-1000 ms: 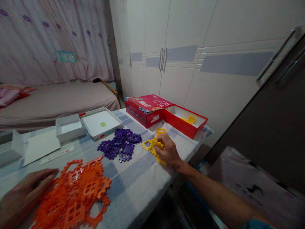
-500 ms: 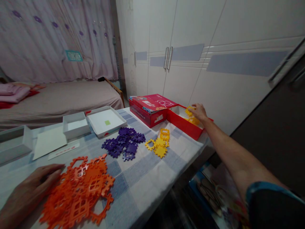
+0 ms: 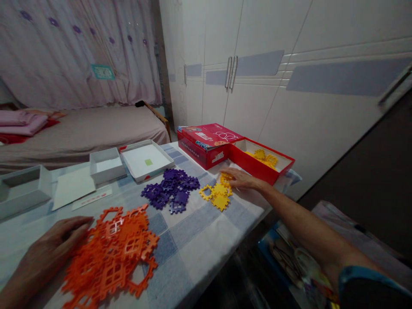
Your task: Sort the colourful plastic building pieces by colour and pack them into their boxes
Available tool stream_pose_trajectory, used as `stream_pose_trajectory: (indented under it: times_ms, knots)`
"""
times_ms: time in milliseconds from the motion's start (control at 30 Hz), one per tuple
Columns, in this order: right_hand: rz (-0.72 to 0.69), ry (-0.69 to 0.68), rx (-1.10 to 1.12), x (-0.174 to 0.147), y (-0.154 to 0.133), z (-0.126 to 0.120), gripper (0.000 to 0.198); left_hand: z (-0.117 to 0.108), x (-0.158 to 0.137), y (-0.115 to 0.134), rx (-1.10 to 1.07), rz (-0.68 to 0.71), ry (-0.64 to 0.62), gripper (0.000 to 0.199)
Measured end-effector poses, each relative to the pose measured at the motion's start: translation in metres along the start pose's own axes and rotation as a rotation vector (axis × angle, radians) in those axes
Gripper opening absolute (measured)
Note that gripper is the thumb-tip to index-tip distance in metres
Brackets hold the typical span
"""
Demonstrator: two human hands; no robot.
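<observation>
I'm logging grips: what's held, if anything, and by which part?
Left hand: nothing visible. Right hand is at yellow pieces; whether it grips one cannot be told.

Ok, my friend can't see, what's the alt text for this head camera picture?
A person's right hand is over notched yellow plastic pieces on a checked tablecloth; the left hand rests beside an orange pile. Purple pieces lie between, and an open red box holds more yellow pieces.
</observation>
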State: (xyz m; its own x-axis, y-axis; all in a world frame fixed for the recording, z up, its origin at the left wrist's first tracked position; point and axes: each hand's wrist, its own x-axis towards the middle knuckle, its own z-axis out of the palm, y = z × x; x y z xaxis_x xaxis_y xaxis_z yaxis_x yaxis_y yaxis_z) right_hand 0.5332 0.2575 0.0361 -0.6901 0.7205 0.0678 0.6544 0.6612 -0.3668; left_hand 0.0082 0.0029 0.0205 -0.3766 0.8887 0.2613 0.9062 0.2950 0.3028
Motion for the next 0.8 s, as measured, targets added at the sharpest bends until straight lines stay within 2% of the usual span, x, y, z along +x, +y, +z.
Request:
stream_pose_trajectory:
  times_ms: [100, 233, 367, 433, 533, 667, 733, 800]
  knots:
    - [0.08, 0.0, -0.055, 0.003, -0.003, -0.005, 0.06, -0.006, -0.002, 0.009, -0.114, -0.089, -0.117, 0.058]
    - [0.188, 0.093, -0.115, 0.003, -0.018, -0.009, 0.051, -0.017, -0.005, 0.025, -0.16, -0.172, -0.171, 0.064]
    - [0.206, 0.217, 0.011, -0.008, -0.04, -0.009, 0.043, -0.022, -0.006, 0.035, -0.173, -0.2, -0.196, 0.067]
    - [0.201, 0.187, 0.092, -0.017, -0.057, -0.006, 0.043, -0.022, -0.007, 0.034, -0.174, -0.194, -0.198, 0.066]
    - [0.208, 0.087, 0.107, -0.031, -0.081, 0.001, 0.059, -0.021, -0.007, 0.032, -0.176, -0.18, -0.193, 0.064]
    - [0.259, -0.006, -0.011, -0.039, -0.095, 0.011, 0.102, -0.022, -0.008, 0.032, -0.175, -0.135, -0.163, 0.057]
    - [0.248, -0.032, -0.041, -0.038, -0.093, 0.014, 0.109, -0.021, -0.008, 0.032, -0.173, -0.112, -0.134, 0.053]
    - [0.212, -0.02, -0.056, -0.037, -0.089, 0.015, 0.108, -0.021, -0.008, 0.031, -0.17, -0.097, -0.112, 0.05]
